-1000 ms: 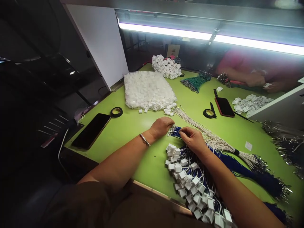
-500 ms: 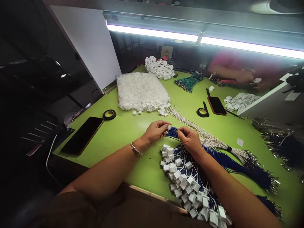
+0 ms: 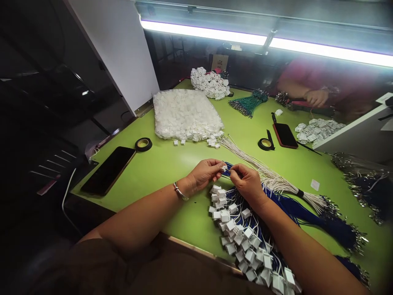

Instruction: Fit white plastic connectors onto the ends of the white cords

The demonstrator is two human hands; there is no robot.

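Note:
Between thumb and fingers, my left hand (image 3: 205,175) pinches a small white plastic connector housing (image 3: 224,168). Just to its right, my right hand (image 3: 246,180) is closed in a pinch on a thin wire whose end points at the housing; the wire's colour is hard to make out. Blue wires (image 3: 227,172) lie behind and under the fingertips. Below my right hand spreads a pile of finished-looking wires with white housings (image 3: 245,237) on their ends. A tied bundle of white wires (image 3: 264,166) runs behind my right hand, beside a bundle of blue wires (image 3: 307,213).
A clear bag of white housings (image 3: 187,112) lies at the back, some loose in front. Two tape rolls (image 3: 143,144), a large phone (image 3: 108,170) and a red-cased phone (image 3: 285,135) rest on the green table (image 3: 172,164). Across it, a co-worker's hand (image 3: 317,97) shows.
My hands have come closer together, the wire end now right at the housing. The whole view has shifted slightly. The co-worker's hand has moved and no longer shows the white part.

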